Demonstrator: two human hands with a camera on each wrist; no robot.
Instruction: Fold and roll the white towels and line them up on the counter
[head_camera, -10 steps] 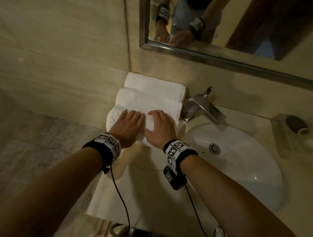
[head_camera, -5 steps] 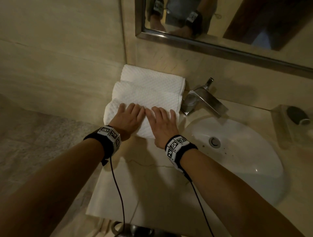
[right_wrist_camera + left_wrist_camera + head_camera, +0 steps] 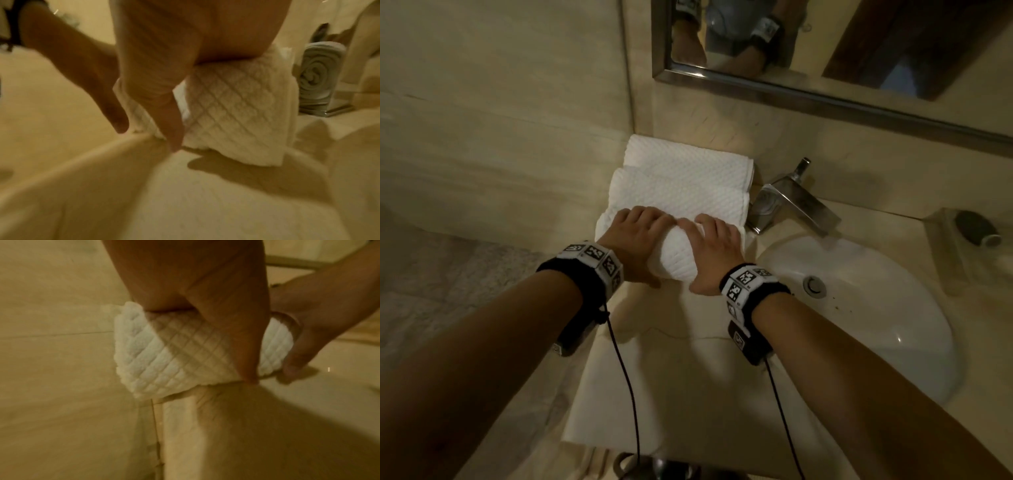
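Three rolled white waffle-weave towels lie side by side on the beige counter (image 3: 688, 377), in the corner by the wall. The far roll (image 3: 688, 161) and the middle roll (image 3: 678, 198) lie untouched. Both hands grip the nearest roll (image 3: 676, 255), also seen close up as the roll (image 3: 164, 353) and the roll (image 3: 236, 113). My left hand (image 3: 638, 236) curls over its left half, thumb down at the near side. My right hand (image 3: 714, 246) curls over its right half in the same way. The roll's underside is hidden.
A chrome faucet (image 3: 787, 202) stands just right of the rolls, beside the white sink basin (image 3: 859, 308). A mirror (image 3: 825, 51) hangs on the back wall. A clear soap dish (image 3: 969, 233) sits at the far right. The tiled side wall closes off the left.
Both hands lay flat on top of the nearest roll; now their fingers curl round it and the roll bulges up between them.
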